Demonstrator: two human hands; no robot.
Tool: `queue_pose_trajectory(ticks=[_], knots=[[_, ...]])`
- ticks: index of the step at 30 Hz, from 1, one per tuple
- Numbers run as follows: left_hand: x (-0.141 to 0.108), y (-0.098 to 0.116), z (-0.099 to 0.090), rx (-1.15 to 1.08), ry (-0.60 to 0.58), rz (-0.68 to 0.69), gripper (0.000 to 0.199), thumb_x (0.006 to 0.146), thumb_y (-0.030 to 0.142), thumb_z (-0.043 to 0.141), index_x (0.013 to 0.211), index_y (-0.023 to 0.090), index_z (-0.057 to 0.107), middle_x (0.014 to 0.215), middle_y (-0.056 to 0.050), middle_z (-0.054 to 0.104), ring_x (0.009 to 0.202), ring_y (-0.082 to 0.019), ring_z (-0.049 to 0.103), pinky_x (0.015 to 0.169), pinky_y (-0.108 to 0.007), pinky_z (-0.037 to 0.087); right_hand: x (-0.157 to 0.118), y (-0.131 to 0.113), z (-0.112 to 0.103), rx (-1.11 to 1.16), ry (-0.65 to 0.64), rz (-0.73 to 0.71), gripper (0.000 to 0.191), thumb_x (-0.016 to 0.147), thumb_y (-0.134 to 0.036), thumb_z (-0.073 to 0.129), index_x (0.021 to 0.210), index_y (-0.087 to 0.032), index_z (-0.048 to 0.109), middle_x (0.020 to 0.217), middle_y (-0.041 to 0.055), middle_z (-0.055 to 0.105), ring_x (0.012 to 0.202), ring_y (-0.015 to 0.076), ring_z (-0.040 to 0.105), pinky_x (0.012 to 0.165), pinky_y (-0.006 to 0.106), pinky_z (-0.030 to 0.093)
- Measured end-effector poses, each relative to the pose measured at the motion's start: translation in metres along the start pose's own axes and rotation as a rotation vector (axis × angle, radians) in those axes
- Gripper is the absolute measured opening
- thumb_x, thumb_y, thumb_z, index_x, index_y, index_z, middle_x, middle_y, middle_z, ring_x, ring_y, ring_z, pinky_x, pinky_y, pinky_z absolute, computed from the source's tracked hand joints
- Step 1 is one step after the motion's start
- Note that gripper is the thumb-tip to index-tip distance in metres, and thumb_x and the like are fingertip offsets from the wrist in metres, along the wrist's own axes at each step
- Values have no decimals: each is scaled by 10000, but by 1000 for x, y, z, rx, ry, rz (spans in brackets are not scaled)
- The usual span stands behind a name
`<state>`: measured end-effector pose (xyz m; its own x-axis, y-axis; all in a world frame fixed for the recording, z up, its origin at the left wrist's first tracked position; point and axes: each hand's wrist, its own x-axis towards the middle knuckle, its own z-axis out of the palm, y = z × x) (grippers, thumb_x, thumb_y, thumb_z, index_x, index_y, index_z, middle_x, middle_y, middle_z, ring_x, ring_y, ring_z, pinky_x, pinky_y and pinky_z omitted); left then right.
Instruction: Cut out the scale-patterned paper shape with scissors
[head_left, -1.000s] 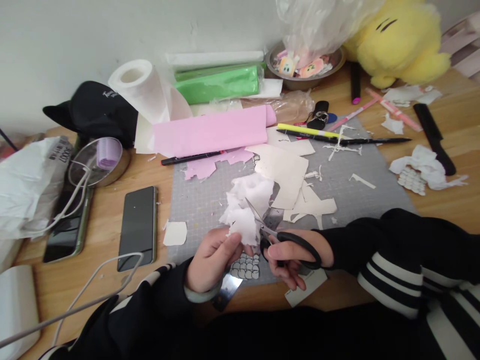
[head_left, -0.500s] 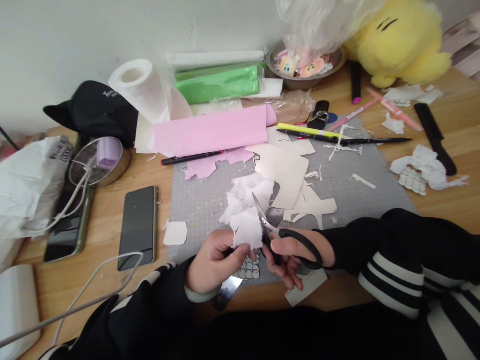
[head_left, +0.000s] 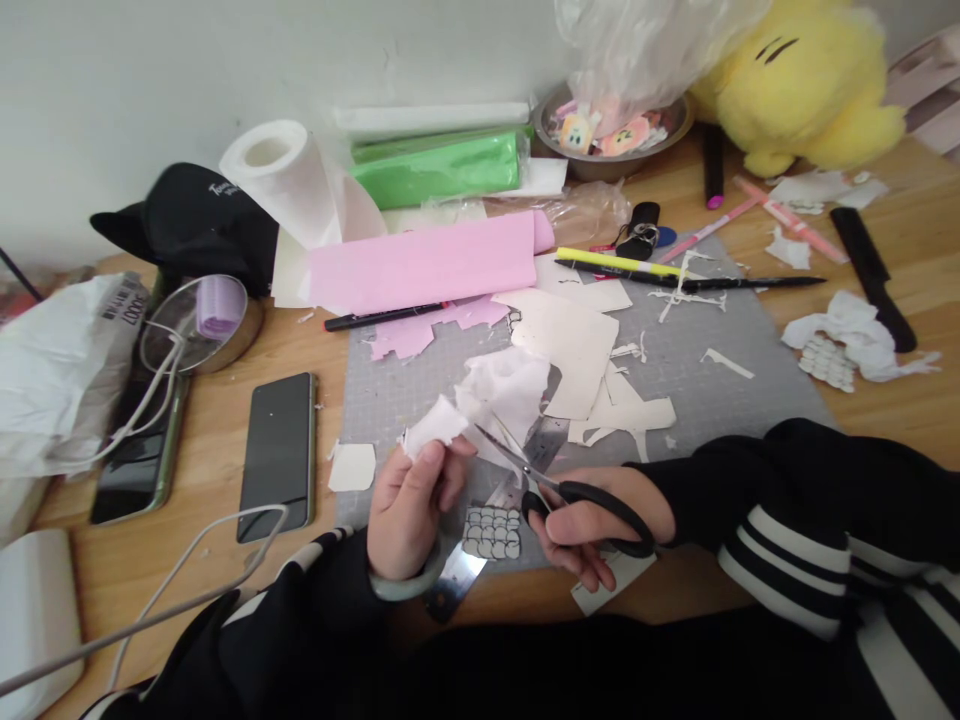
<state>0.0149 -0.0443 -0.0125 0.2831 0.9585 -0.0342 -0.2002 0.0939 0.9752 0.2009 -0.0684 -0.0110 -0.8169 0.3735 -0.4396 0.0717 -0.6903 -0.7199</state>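
Between the thumb and fingers of my left hand [head_left: 411, 505] is a small white piece of tissue [head_left: 435, 427]. My right hand [head_left: 600, 520] grips a pair of scissors [head_left: 536, 475] by its black handles. The blades are slightly parted and point up and left, just right of the held tissue and apart from it. Beyond the blades a larger crumpled white tissue [head_left: 506, 385] lies on the grey cutting mat [head_left: 397, 400]. Between my hands rests a small sheet of black-outlined scale shapes [head_left: 492, 531], on top of a metal ruler [head_left: 457, 580].
Cream paper scraps [head_left: 570, 350] and a folded pink sheet [head_left: 420, 262] lie past the hands. A phone [head_left: 277, 455] and a white cable [head_left: 187, 540] are at the left. Markers [head_left: 637, 267], a black comb [head_left: 874, 280] and a metal bowl [head_left: 611, 165] stand or lie to the right and back.
My left hand has moved left and turned, carrying the small tissue piece away from the scissors. The scale sheet and more of the ruler now show. The scissors have tilted further left.
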Motion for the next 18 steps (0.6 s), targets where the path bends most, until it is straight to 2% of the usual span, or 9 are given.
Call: queue_pose_trajectory(ticks=[9,18], knots=[[-3,-1,-5,118,-113,-152,314,831,427,530,685,161,609,417,61,333,403,-84,283,446,-247,246,-1,3,1,-29,24,-24,594,608,-716,543,645,-140,401,537,-33,454,393,50,490,354,145,426],[1,11,1,212,-250,-245,367,791,482,563,652,148,626,419,55,332,403,-80,280,424,-244,243,-1,5,2,34,25,-31,570,633,-689,552,648,-142,391,532,-41,458,373,55,496,346,154,438]])
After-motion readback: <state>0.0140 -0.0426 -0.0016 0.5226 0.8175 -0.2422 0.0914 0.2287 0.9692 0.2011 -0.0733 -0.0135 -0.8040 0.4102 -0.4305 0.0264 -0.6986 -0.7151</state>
